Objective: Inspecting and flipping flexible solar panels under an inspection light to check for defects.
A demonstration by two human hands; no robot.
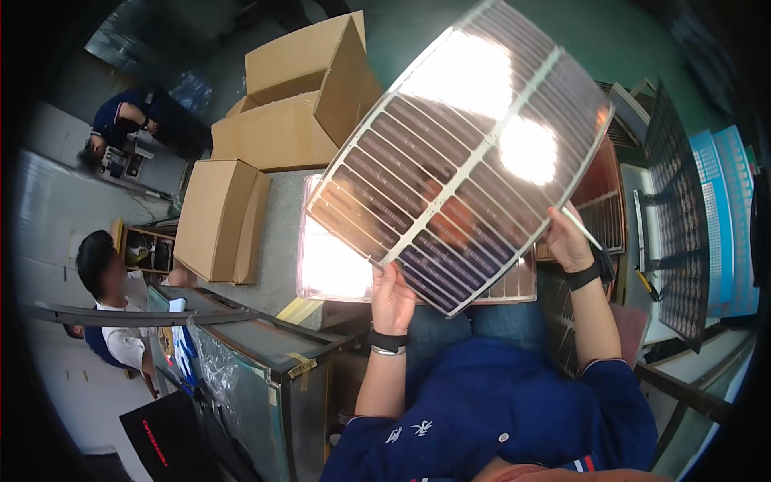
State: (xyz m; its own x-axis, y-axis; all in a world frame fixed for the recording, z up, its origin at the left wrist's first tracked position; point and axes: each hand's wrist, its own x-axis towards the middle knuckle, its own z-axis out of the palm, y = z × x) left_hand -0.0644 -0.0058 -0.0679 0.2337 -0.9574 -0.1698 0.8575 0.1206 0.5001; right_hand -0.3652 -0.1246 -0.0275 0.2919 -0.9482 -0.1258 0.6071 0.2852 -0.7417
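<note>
Both my hands hold up a large glossy panel (462, 173) with rows of dark narrow strips and pale dividing bands. It is tilted, and bright light reflects off its upper part. The fingers of my left hand (392, 304) pinch its lower edge near the corner. My right hand (570, 241) grips the right edge; a slim pale stick-like thing shows beside its fingers, its kind unclear. Beneath the raised panel, over my lap, lies a flat clear-edged stack (329, 269) of similar look, partly hidden.
Open cardboard boxes (277, 132) stand ahead to the left. A glass-sided metal frame (285, 341) is close on my left. To the right are more striped panels (602, 217), a dark perforated sheet (675, 217) and blue trays (727, 217). Two people (120, 321) (132, 120) are at the left.
</note>
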